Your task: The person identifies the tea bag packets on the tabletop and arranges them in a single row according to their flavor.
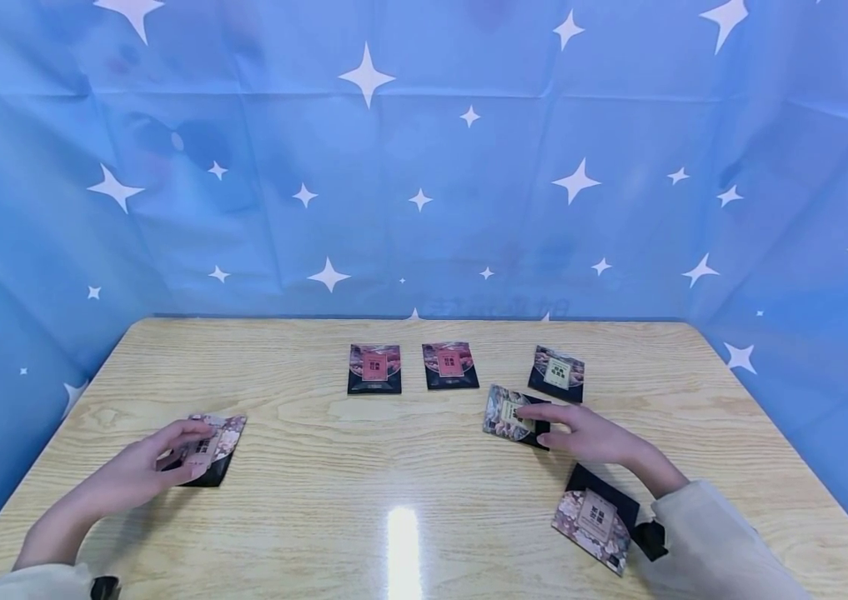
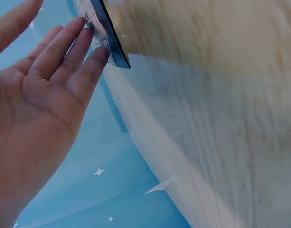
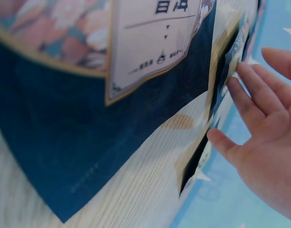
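Observation:
My left hand (image 1: 131, 475) rests its fingertips on a flat sachet (image 1: 229, 435) with a floral print and pale pink label at the table's left. In the left wrist view its fingers are fairly straight against the sachet (image 2: 117, 45). My right hand (image 1: 596, 435) touches a dark sachet with a pale yellow label (image 1: 502, 410), fingers extended over its right part. Nearer me, beside the right sleeve, lies another pink-labelled floral sachet (image 1: 596, 515); it fills much of the right wrist view as a dark blue sachet (image 3: 64, 123).
Two red-labelled sachets (image 1: 374, 369) lie side by side toward the back. A green-labelled sachet (image 1: 557, 373) sits behind the right hand. The wood-grain table (image 1: 303, 492) ends at a blue star-patterned cloth (image 1: 424, 242). A light reflection shines at the front middle.

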`<state>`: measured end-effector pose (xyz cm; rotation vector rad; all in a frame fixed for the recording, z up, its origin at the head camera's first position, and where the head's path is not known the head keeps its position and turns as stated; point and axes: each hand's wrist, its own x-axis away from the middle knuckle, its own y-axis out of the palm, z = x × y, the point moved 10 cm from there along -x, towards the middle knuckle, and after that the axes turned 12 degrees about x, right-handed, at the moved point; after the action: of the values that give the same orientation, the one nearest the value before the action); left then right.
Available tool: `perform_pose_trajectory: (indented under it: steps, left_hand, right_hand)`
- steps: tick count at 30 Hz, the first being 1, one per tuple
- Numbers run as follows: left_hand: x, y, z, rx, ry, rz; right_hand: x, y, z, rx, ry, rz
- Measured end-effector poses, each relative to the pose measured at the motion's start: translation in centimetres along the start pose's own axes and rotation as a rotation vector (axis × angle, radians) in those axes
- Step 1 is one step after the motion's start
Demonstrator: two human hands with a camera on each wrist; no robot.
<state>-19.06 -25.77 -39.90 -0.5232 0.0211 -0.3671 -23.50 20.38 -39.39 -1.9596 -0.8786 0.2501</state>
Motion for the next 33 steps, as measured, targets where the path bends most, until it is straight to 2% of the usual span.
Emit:
perform_pose_trajectory:
  steps: [6,21,28,33]
  left_hand:
    - [0.0,0.1,0.0,-0.014,-0.011,-0.003]
    - [0.0,0.3,-0.8,0.030,-0.046,-0.024]
    - [0.1,0.2,-0.4,0.037,-0.013,-0.018]
    - [0.1,0.3,-0.4,0.023,-0.019,-0.017]
  right_hand:
    - [0.0,0.0,0.0,-0.001,0.001,0.000]
    - [0.4,-0.4,-0.4,-0.041,-0.015,-0.019]
    - [2.3,-1.4,-0.6,-0.032,-0.032,0.014]
    - [4.3,-1.5,-0.6,-0.072,-0.077,0.005]
